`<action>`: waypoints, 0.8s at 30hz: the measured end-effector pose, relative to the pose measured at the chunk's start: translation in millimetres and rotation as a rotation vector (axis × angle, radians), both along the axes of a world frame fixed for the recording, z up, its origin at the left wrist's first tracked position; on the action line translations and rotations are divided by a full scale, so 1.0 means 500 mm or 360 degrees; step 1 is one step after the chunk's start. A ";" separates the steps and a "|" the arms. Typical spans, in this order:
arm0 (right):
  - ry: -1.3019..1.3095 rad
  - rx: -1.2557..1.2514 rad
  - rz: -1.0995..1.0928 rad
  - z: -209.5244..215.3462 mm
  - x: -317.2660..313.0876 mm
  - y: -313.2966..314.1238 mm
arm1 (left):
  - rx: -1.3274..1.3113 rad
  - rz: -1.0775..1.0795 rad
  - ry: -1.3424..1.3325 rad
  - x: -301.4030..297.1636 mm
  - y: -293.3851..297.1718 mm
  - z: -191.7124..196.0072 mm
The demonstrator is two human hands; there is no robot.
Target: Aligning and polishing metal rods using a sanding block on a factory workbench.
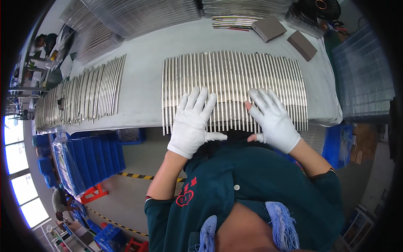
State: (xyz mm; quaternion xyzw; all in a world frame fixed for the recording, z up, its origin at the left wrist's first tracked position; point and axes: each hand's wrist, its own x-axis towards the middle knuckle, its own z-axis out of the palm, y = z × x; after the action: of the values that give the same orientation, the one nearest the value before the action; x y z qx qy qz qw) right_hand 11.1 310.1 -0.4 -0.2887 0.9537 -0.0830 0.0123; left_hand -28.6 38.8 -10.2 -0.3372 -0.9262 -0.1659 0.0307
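At my far left I get bright windows [16,158], then stacked blue crates [90,155] and a red stool [94,194] on the grey floor [147,157], which carries striped yellow-and-black tape [136,175]. Next comes the table [142,84], covered in pale cloth, its edges bowed by my fisheye; a slanting batch of metal rods [107,90] lies on its left part, with clear plastic trays [142,17] piled behind. Mid-table I have the main row of rods [231,71], side by side, their near ends by the table's front edge. The left hand [189,124], white-gloved, is open over that row, fingers spread, thumb out sideways; right of it, the right hand [273,122] is open too, with bare tips on thumb and forefinger. Neither grips anything. Further right I see grey-brown blocks [269,29], a black fan [321,7] and tall clear trays beside the table. Counting: two hands, two blocks, one fan, two large rod batches plus one small bunch [235,22] at the back; single rods sit too close for me to number.
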 end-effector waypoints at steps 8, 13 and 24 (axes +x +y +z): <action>0.0022 -0.0164 -0.0115 0.004 0.010 -0.020 | 0.0003 -0.0034 -0.0052 0.006 0.017 -0.003; 0.0057 -0.0222 -0.0102 0.007 -0.003 -0.049 | 0.0045 -0.0075 0.0056 0.004 0.059 -0.012; 0.0066 -0.0401 -0.0020 -0.001 0.002 -0.045 | -0.0034 -0.0082 0.0027 0.020 0.060 -0.010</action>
State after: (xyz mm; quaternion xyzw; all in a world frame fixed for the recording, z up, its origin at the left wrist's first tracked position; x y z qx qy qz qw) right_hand 12.3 287.6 -0.8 -0.2838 0.9375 -0.1964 -0.0442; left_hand -18.5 69.0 -15.1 -0.3627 -0.9186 -0.1537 0.0307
